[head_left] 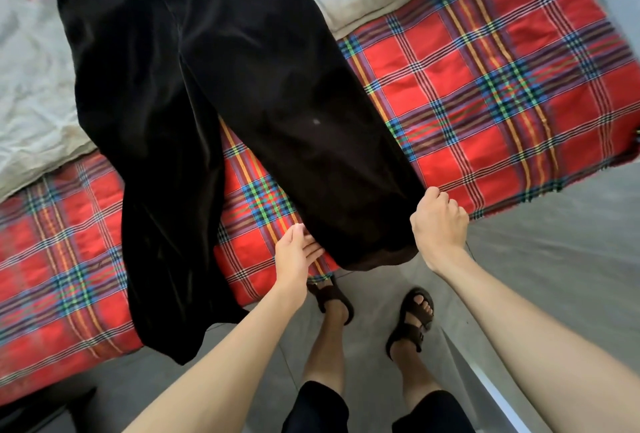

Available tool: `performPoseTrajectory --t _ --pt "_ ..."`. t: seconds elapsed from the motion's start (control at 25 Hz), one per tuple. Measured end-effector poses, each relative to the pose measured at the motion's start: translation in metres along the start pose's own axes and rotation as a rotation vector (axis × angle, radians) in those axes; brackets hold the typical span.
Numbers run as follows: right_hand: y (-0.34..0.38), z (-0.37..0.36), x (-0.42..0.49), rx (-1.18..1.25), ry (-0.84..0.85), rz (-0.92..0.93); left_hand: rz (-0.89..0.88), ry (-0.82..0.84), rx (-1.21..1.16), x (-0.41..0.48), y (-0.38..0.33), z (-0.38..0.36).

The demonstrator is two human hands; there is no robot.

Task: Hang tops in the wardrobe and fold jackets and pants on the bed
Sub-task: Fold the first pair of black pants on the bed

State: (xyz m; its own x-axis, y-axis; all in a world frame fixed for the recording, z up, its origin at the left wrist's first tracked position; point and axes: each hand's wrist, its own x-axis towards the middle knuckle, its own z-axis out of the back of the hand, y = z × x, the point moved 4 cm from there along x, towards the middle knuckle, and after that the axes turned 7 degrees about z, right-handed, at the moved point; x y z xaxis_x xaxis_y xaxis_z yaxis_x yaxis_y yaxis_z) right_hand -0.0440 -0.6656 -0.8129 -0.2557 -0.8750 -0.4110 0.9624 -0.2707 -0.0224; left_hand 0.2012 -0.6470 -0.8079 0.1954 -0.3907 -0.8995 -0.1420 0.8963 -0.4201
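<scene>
Curled fingers [446,205] of the right hand [438,224] clamp the right corner of one hem of the black pants [221,86], right of centre in the lower frame. Straight, slightly spread fingers [313,250] of the left hand [296,254] lie at the left edge of the same leg; whether they touch the cloth cannot be told.

The pants stretch lengthwise from the top left of the frame down toward the person, hems nearest. The held leg ends at lower centre, lifted past the bed's edge; the other leg trails to the lower left and droops over that edge.

The pants lie on the red plaid bed [485,103], partly over a pale crumpled quilt [31,86].

Both bare forearms reach up from the bottom of the frame, above feet in brown sandals [412,323] on the grey floor [554,242].
</scene>
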Motion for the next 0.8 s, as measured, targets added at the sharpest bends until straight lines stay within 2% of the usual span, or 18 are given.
performPoseTrajectory --t 0.2,0.4,0.52,0.68,0.76,0.8 --pt "0.005 0.01 0.012 -0.035 0.072 0.077 -0.03 0.062 0.145 0.0 0.005 0.002" --pt "-0.029 0.005 -0.006 0.378 0.019 0.097 -0.003 0.143 0.212 0.004 0.015 0.0" --pt "-0.028 -0.004 -0.02 0.311 0.006 0.155 0.001 0.166 0.184 0.006 0.022 0.0" --pt "-0.017 -0.01 -0.018 0.204 0.002 0.116 -0.014 0.186 0.171 0.0 0.024 0.0" --pt "-0.013 -0.012 -0.018 0.29 0.057 0.1 0.002 0.253 0.096 -0.003 0.025 -0.005" --pt "-0.017 -0.012 -0.018 0.428 0.111 0.055 0.028 0.274 0.049 -0.005 0.027 -0.007"
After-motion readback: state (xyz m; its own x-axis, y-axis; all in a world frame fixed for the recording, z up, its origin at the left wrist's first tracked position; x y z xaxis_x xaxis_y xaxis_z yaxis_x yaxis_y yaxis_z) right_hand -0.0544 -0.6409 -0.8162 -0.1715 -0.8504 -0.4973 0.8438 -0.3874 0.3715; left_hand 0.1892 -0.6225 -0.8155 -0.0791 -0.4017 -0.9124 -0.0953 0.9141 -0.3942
